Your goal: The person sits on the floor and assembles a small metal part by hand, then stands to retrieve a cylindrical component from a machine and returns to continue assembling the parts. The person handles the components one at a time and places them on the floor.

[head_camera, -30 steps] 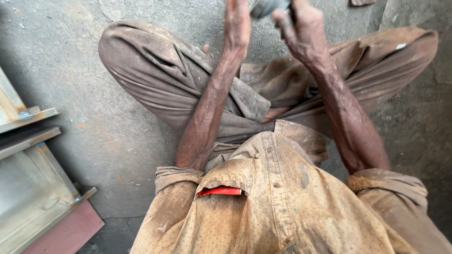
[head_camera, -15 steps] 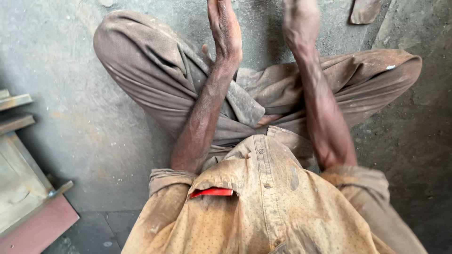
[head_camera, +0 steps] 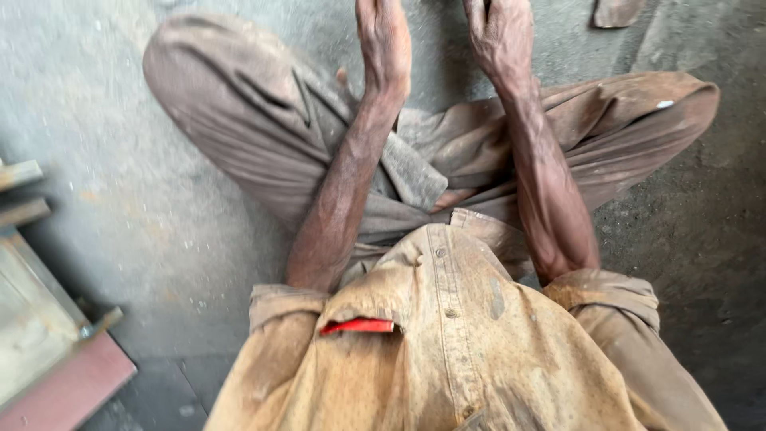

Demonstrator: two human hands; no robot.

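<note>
— Where are the hands?

— Both are raised at the top edge of the view, above the crossed legs. The left hand [head_camera: 384, 44] is flat-edged, fingers straight and together, grasping nothing visible. The right hand [head_camera: 501, 36] curls inward, but its fingers are cut off by the frame, so I cannot tell whether it clasps anything.

— Any packages or labels?

— A flat red item [head_camera: 357, 326] pokes from the pocket of the dusty tan shirt [head_camera: 471, 351]. A small white tag [head_camera: 665, 104] sits on the trousers [head_camera: 239, 136] at the right knee. Pale metal frames on a reddish board [head_camera: 68, 387] lie at the lower left, on the grey concrete floor [head_camera: 120, 207].
</note>
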